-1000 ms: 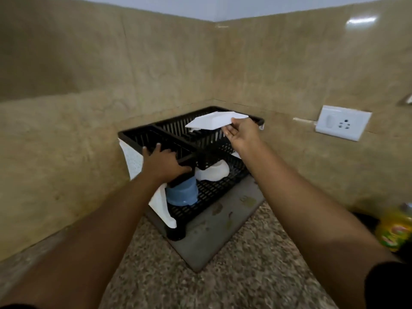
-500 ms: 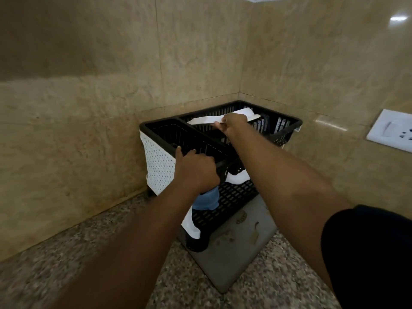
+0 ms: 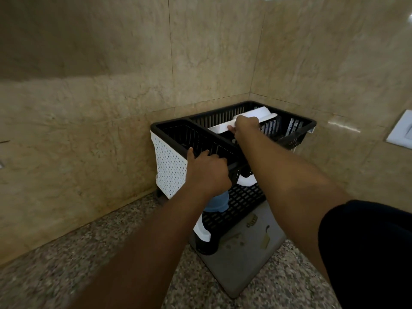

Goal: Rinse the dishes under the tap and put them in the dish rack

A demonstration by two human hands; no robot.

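From the head camera, a two-tier dish rack [image 3: 296, 126] stands in the corner of a speckled granite counter [image 3: 66, 270], against glossy beige stone-look wall tiles [image 3: 100, 85]. Its upper tier is black slatted plastic split into two rectangular baskets; its end panel is white plastic pierced with small holes. The lower shelf is a black grid, and a flat grey drip tray [image 3: 249, 259] with a few stains juts out from beneath it.

The right hand [image 3: 246, 126] reaches into the far upper basket with its fingers curled around the edge of a white plate [image 3: 260, 113], smooth and rimmed, which lies tilted inside that basket. The left hand [image 3: 207, 170] is closed over the front rim of the near upper basket, thumb out to the left.

On the lower shelf sit a rounded blue cup [image 3: 217, 202], partly hidden behind the left hand, and a white dish [image 3: 246, 180] just beside it, mostly covered. A dark sleeve [image 3: 367, 253] covers the right upper arm. A white wall socket [image 3: 401, 130] shows at the right edge.
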